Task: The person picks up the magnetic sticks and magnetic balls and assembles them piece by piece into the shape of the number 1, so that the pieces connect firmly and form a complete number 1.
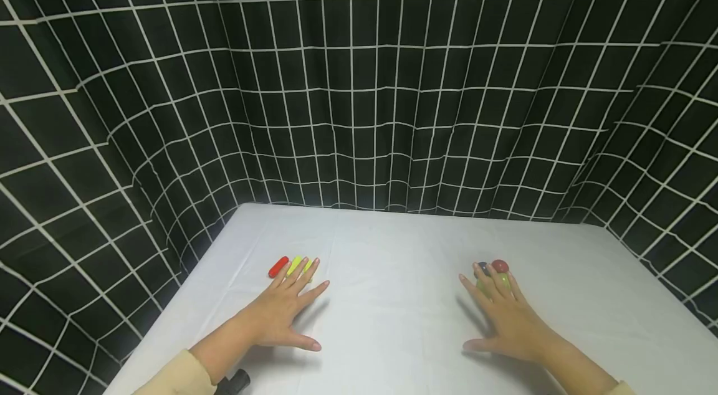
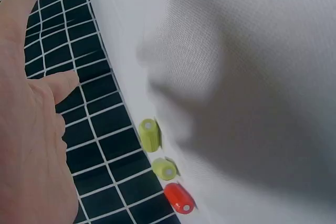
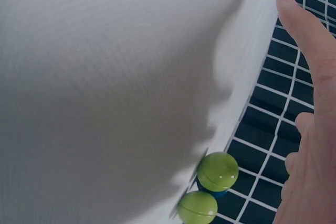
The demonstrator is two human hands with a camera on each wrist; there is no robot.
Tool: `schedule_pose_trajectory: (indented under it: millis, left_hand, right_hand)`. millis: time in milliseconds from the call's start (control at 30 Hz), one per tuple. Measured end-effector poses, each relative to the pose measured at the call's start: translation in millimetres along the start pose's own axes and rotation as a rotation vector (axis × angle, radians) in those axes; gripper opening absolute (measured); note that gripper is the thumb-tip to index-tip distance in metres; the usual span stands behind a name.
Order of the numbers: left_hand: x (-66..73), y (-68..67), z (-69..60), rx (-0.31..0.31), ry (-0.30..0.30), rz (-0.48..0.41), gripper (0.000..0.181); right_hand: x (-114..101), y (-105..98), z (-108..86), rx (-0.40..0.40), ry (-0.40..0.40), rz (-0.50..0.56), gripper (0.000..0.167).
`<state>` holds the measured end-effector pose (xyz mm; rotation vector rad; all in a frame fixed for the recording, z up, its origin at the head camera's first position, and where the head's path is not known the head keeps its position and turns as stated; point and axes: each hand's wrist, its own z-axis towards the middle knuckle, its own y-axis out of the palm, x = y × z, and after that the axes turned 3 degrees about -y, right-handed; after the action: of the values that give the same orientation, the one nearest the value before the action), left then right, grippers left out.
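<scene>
While the left hand (image 1: 278, 313) and the right hand (image 1: 507, 321) hover palm down over the white table (image 1: 392, 295), well apart, both have their fingers spread, thumbs out toward each other, gripping nothing. Beyond the left fingertips lie a red cylinder (image 1: 278, 266) and two yellow-green cylinders (image 2: 149, 136), the latter partly covered by the fingers in the head view, while the right fingers partly hide a clustered red ball (image 1: 500, 266), blue ball (image 1: 483, 268) and two green balls (image 3: 218, 171). Black white-gridded cloth (image 1: 364, 102) rises behind the table, and a black object (image 1: 240, 380) shows beside the left sleeve (image 1: 179, 375).
</scene>
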<state>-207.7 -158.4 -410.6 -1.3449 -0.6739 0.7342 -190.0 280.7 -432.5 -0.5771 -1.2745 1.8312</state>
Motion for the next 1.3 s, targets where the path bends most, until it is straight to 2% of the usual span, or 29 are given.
schedule_pose_trajectory:
  millis: [167, 300, 367, 467, 567, 667, 800, 933, 1133, 1300]
  left_hand:
    - [3.3, 3.1, 0.5, 0.019, -0.097, -0.068, 0.092]
    - [6.8, 7.6, 3.2, 0.024, -0.225, -0.173, 0.08]
    - [9.2, 10.5, 5.8, 0.023, -0.303, -0.211, 0.073]
    - [13.2, 15.4, 10.9, 0.049, -0.417, -0.261, 0.062]
    - [15.7, 20.0, 15.3, 0.107, -0.496, -0.317, 0.049]
    - [15.6, 24.3, 18.8, 0.164, -0.557, -0.378, 0.041]
    - [12.1, 31.7, 22.7, 0.25, -0.596, -0.439, 0.035]
    - [8.1, 40.0, 27.3, 0.333, -0.606, -0.47, 0.032]
    - [8.0, 50.9, 36.5, 0.424, -0.645, -0.506, 0.034]
    - [10.6, 56.7, 43.5, 0.447, -0.701, -0.55, 0.035]
  right_hand:
    - [-2.4, -4.2, -0.1, 0.012, 0.026, 0.067, 0.097]
    - [-6.0, -7.4, 1.8, 0.055, 0.089, 0.162, 0.08]
    - [-8.3, -8.5, 3.0, 0.062, 0.145, 0.207, 0.067]
    - [-11.8, -9.6, 3.3, 0.056, 0.274, 0.276, 0.049]
    - [-14.9, -9.8, 2.5, 0.053, 0.398, 0.327, 0.04]
    - [-16.1, -8.3, 1.8, 0.073, 0.459, 0.352, 0.036]
    - [-15.3, -2.7, 0.1, 0.133, 0.478, 0.391, 0.029]
    - [-12.1, 5.0, -2.8, 0.173, 0.492, 0.423, 0.024]
    - [-9.9, 9.2, -6.0, 0.135, 0.551, 0.471, 0.022]
    - [-11.3, 7.5, -4.7, 0.082, 0.583, 0.518, 0.025]
